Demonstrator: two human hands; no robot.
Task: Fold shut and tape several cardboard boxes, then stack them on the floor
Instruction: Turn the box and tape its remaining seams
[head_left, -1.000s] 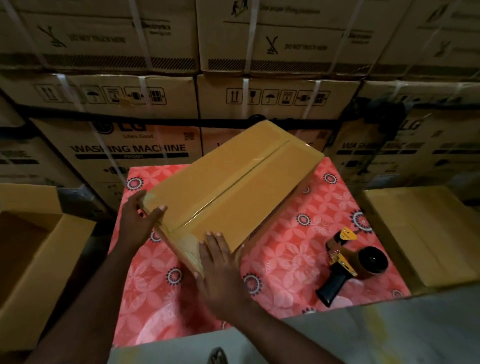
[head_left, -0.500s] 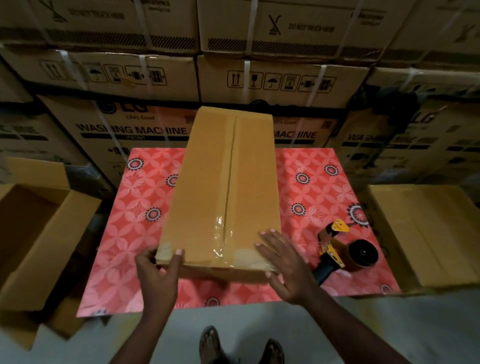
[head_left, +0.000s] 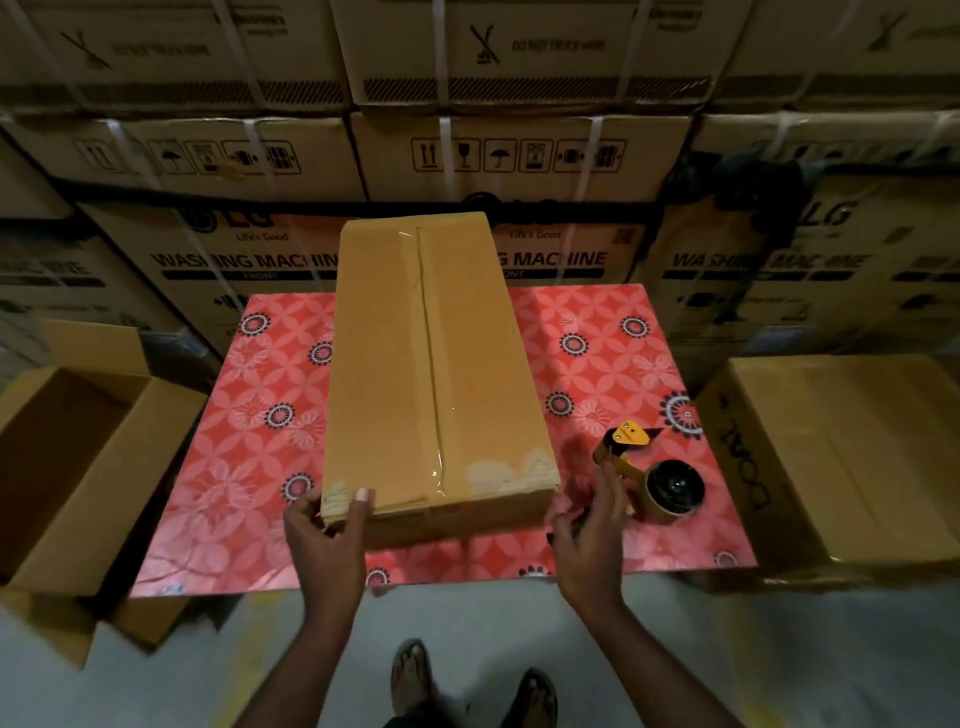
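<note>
A long closed cardboard box (head_left: 415, 364) lies lengthwise on the red flowered table (head_left: 249, 457), clear tape running down its centre seam. My left hand (head_left: 324, 535) grips the box's near left corner, thumb on top. My right hand (head_left: 589, 535) hovers off the near right corner with fingers spread, blurred, between the box and the tape dispenser (head_left: 654, 478). The yellow and black dispenser lies on the table at the right.
An open empty carton (head_left: 78, 467) stands left of the table. A closed carton (head_left: 841, 457) sits to the right. Stacked washing machine cartons (head_left: 519, 156) form a wall behind. My sandalled feet (head_left: 467, 680) stand on the grey floor below the table edge.
The box was swung from a diagonal to lie straight toward me. My right hand has left the box top and moved right, toward the dispenser. My left hand keeps its corner.
</note>
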